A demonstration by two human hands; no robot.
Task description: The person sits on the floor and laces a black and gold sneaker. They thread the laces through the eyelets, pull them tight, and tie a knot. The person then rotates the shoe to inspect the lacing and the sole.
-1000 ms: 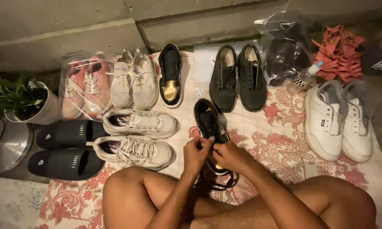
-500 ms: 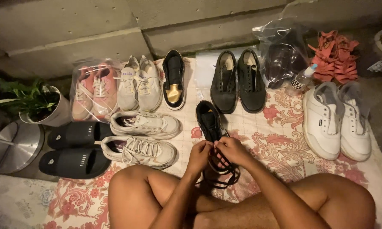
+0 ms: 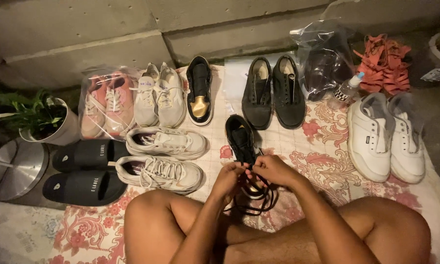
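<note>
A black sneaker with a gold toe [image 3: 241, 139] lies on the floral cloth [image 3: 327, 161] in front of my crossed legs. Both hands meet over its near end. My left hand [image 3: 228, 180] and my right hand [image 3: 272, 170] each pinch the shoe's black lace [image 3: 253, 204], which hangs in loops below the fingers. The shoe's toe is hidden under my hands. Its mate [image 3: 200, 91], black with a gold toe, lies farther back by the wall.
Around the cloth lie white sneakers [image 3: 164, 159], beige sneakers [image 3: 159, 95], bagged pink shoes [image 3: 104, 105], black lace-ups [image 3: 273, 90], white shoes [image 3: 386, 137], orange sandals [image 3: 383, 63], a bagged dark pair [image 3: 325, 61], a small bottle [image 3: 344, 90], black slides [image 3: 85, 171], a potted plant [image 3: 39, 117] and a metal lid [image 3: 12, 168].
My hands keep working the lace at the same spot on the black sneaker; the view has shifted slightly. The other shoes lie as before.
</note>
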